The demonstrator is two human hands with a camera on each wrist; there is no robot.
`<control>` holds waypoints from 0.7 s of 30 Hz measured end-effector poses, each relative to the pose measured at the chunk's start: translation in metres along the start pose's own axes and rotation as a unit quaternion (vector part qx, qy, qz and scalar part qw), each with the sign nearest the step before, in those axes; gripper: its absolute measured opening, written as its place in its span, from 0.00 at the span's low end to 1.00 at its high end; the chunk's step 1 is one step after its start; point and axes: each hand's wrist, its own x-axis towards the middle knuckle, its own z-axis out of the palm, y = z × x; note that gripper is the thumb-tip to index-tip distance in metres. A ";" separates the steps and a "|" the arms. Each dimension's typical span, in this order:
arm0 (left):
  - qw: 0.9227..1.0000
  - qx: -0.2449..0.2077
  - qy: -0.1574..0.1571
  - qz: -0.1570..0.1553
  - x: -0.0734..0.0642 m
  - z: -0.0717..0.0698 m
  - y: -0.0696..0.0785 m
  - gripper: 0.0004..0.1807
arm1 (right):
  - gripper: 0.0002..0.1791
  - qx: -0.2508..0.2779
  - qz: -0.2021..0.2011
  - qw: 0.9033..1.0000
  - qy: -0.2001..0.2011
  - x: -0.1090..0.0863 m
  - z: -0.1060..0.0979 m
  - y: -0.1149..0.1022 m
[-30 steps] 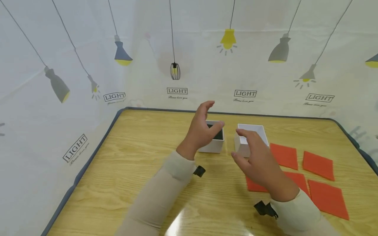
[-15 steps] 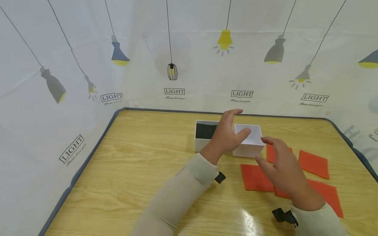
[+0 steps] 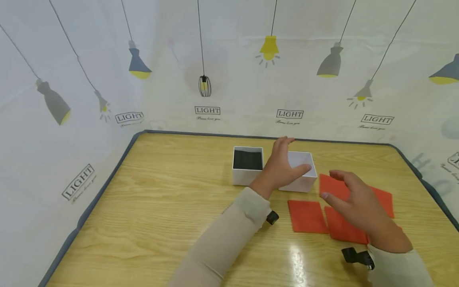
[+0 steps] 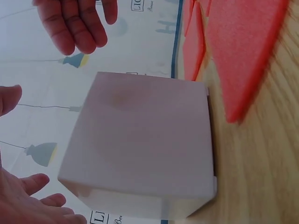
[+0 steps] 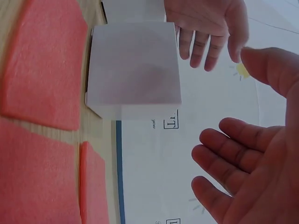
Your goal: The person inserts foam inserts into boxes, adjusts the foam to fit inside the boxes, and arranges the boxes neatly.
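The left hand is held loosely spread near a white box and the right hand likewise above red squares on the table, nothing gripped by either, so positioning seems in hand, a lowered pinch being called for.

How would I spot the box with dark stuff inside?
Toward the far edge of the wooden table, a white left box and a white right box stand side by side. Pick the left one: only it shows dark material inside.
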 end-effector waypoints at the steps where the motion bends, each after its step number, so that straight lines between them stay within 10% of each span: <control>1: 1.000 0.008 -0.004 -0.003 0.001 0.001 -0.001 0.50 | 0.42 -0.001 -0.001 1.000 -0.004 0.000 -0.001 0.002; 21: 0.997 0.012 -0.015 -0.076 0.004 0.021 -0.022 0.64 | 0.54 -0.036 0.014 0.992 -0.121 0.010 0.008 0.021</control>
